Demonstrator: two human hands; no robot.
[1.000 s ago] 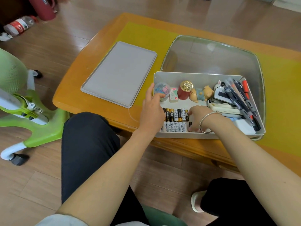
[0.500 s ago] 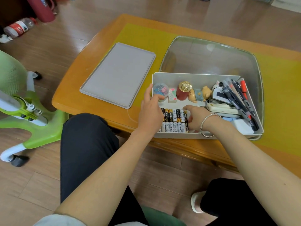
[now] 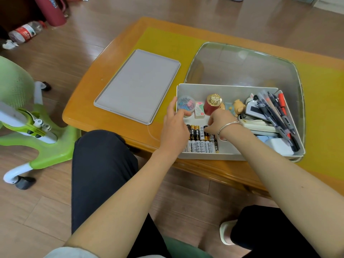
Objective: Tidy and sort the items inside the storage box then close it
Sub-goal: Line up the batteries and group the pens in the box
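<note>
The white storage box (image 3: 225, 88) stands open near the table's front edge. Inside, at the front left, two rows of batteries (image 3: 202, 145) lie side by side. Along the back are a clear jar of coloured clips (image 3: 186, 103), an eraser (image 3: 199, 111), a red pot with a gold cap (image 3: 213, 103) and a bear figurine (image 3: 238, 107). Pens (image 3: 275, 113) and a white case (image 3: 260, 126) fill the right side. My left hand (image 3: 175, 127) straddles the box's left wall, thumb outside, fingers by the jar. My right hand (image 3: 220, 121) has its bunched fingertips on the batteries' upper ends.
The grey lid (image 3: 137, 86) lies flat on the table, left of the box. A clear glass tray (image 3: 242, 60) sits under and behind the box. A green chair base (image 3: 42, 138) stands on the floor at left. My knees are under the table's front edge.
My right hand has moved from the front right of the batteries up and back to their upper ends. My left hand has slid slightly back along the box's left wall.
</note>
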